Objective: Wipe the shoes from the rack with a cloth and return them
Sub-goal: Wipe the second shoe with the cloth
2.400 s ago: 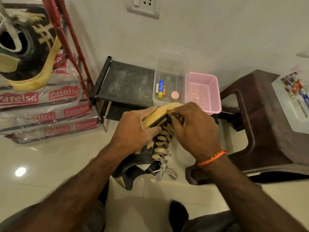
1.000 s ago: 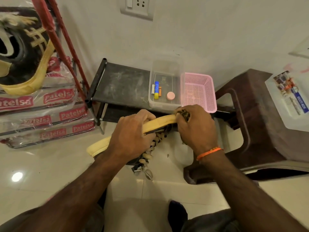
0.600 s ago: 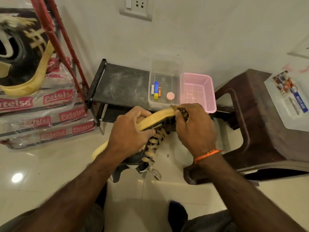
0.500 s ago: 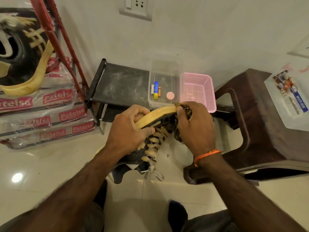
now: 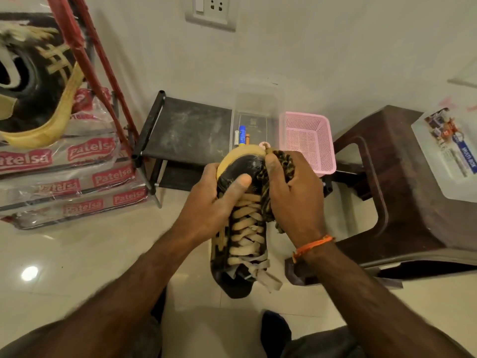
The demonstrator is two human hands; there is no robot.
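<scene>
Nearest the camera, above the pale tiled floor point(image 5: 77, 254), a black shoe point(image 5: 240, 244) with a yellow sole and cream laces is held in the air, heel toward the person and toe pointing away. Left hand point(image 5: 214, 200) grips the forefoot from the left side, thumb laid across the black toe cap and the other digits passing out of sight round the sole; this grip evidently steadies the shoe against the rubbing. Right hand point(image 5: 294, 195) has its fingers point(image 5: 273, 166) curled round a bunched, dark patterned cloth point(image 5: 278, 166) and presses it against the right side of the toe, with a tail of the cloth hanging beside the laces. Judged step: wiping of the toe and right flank in progress; return to the rack not yet done.

Just beyond the hands stands a low black rack point(image 5: 188, 127), its top shelf dusty. It carries a clear plastic tub point(image 5: 258, 107) holding small tubes and, at its right, a pink mesh basket point(image 5: 309, 140). A dark brown plastic stool point(image 5: 402, 182) stands to the right and bears a white lidded box point(image 5: 449, 151).

At far left, a second black and yellow shoe point(image 5: 33, 83) rests on stacked printed packets point(image 5: 67, 182) behind a red frame point(image 5: 87, 60). A wall socket point(image 5: 211, 11) sits on the far wall.
</scene>
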